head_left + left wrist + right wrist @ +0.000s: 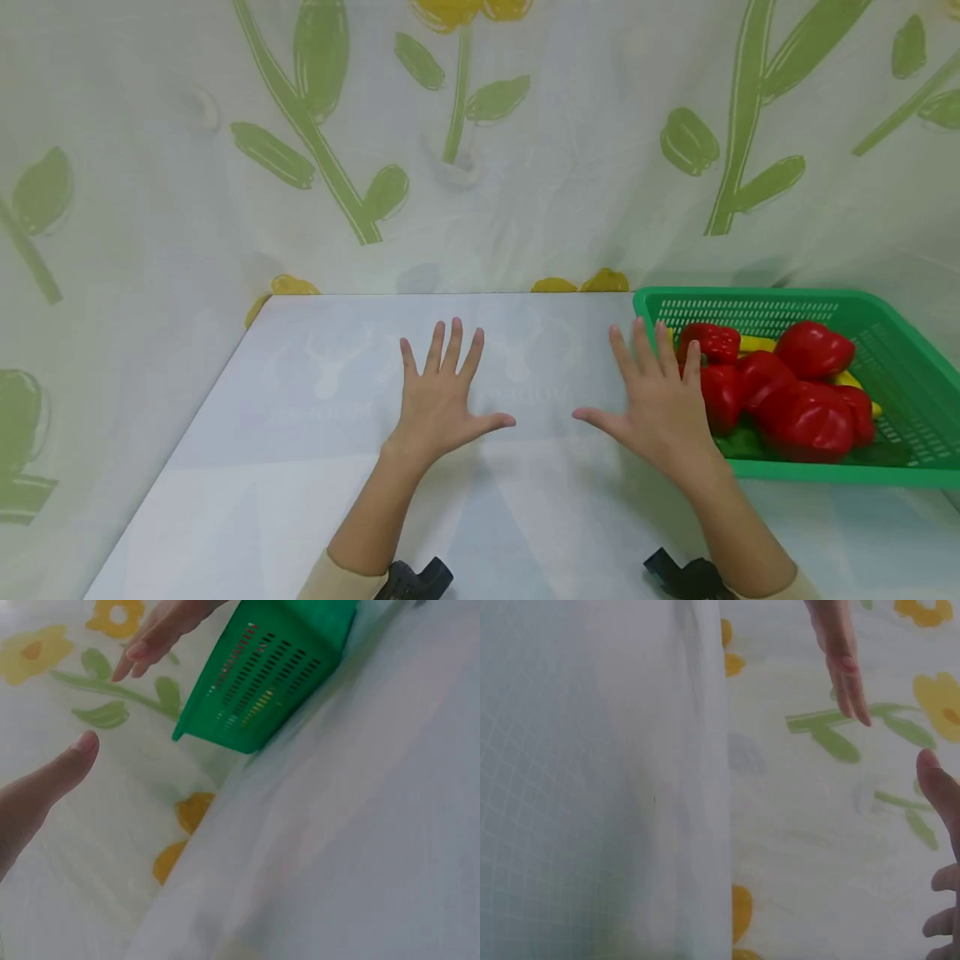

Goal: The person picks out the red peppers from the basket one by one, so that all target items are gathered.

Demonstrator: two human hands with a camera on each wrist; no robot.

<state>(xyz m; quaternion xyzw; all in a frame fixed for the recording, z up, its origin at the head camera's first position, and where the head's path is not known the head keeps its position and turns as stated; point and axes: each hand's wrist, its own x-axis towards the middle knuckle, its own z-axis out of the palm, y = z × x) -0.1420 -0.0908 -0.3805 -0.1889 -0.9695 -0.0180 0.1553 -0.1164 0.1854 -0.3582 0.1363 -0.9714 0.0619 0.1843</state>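
My left hand (437,408) is held over the table with its fingers straight and spread, holding nothing. To its right, my right hand (663,408) is spread the same way, palm down, and its fingertips overlap the left side of a green plastic basket (825,472) in the head view. Red bell peppers (806,421) fill the left part of the basket, with bits of yellow (757,343) and dark green (742,442) things among them. In the left wrist view, the thumb (56,776) of the left hand points toward the basket's slotted wall (262,682).
A pale table (300,500) reaches back to a white curtain (525,217) printed with green stems and yellow flowers. The basket stands at the table's right rear. Black wrist-worn devices (416,579) show below both hands.
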